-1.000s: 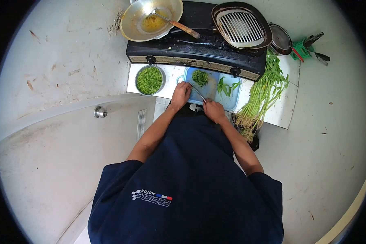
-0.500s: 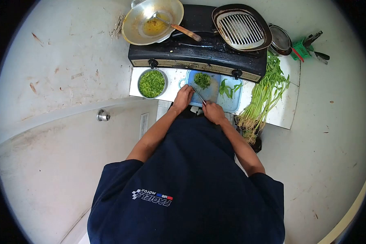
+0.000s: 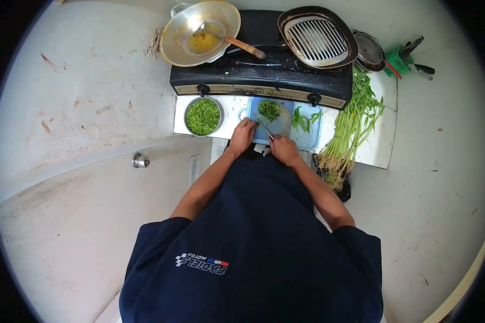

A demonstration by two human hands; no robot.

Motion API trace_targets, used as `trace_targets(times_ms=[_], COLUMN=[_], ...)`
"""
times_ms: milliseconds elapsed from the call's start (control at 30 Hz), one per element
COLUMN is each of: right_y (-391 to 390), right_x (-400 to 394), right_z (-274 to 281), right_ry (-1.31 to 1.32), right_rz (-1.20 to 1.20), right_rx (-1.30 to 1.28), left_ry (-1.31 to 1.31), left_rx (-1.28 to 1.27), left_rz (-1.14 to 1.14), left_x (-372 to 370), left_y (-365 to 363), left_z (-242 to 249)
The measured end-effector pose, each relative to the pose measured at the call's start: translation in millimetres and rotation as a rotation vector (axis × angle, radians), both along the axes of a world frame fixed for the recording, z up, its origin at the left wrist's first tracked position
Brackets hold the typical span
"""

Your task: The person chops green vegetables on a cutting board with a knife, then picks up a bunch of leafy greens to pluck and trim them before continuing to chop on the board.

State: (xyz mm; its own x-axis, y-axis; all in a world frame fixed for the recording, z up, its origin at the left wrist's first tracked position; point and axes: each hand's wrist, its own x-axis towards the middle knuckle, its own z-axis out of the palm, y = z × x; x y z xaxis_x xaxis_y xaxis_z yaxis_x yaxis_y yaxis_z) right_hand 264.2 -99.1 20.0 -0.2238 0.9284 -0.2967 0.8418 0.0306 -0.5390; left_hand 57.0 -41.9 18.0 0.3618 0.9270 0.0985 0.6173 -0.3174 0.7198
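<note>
My right hand (image 3: 284, 149) is closed around the handle of a knife (image 3: 264, 127), its blade slanting up and left over the blue cutting board (image 3: 282, 129). Close beside the blade's tip is my left hand (image 3: 244, 135), fingers drawn together; whether they touch the blade or pinch something is too small to tell. A small heap of chopped greens (image 3: 269, 110) lies on the board just beyond the blade. Several loose green leaves (image 3: 304, 118) rest on the board's right part. Left of the board stands a round bowl (image 3: 221, 121) filled with finely chopped greens (image 3: 203, 116).
A black gas stove (image 3: 253, 78) spans the counter behind the board. On it sit a wok (image 3: 172, 40) with a wooden-handled utensil (image 3: 245, 47) and a grill pan (image 3: 318, 40). Long leafy stalks with roots (image 3: 347, 129) hang over the counter's right edge. A green basket (image 3: 396, 62) holds utensils.
The knife's tip now shows past my left fingers, which have drawn back slightly toward me. The whole view has shifted a little; the heap and leaves stay in place.
</note>
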Motion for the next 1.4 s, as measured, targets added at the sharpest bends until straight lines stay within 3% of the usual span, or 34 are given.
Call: trace_targets(times_ms=[233, 1400], right_y=[-1, 1], right_x=[0, -4], right_z=[10, -1], right_ry=[-0.024, 0.029], right_rz=[0.011, 0.022], right_rx=[-0.030, 0.056], left_ry=[-0.043, -0.043], left_rx=[-0.119, -0.083], left_rz=[0.058, 0.068], left_x=[0, -3], left_y=[1, 2], left_z=[1, -2])
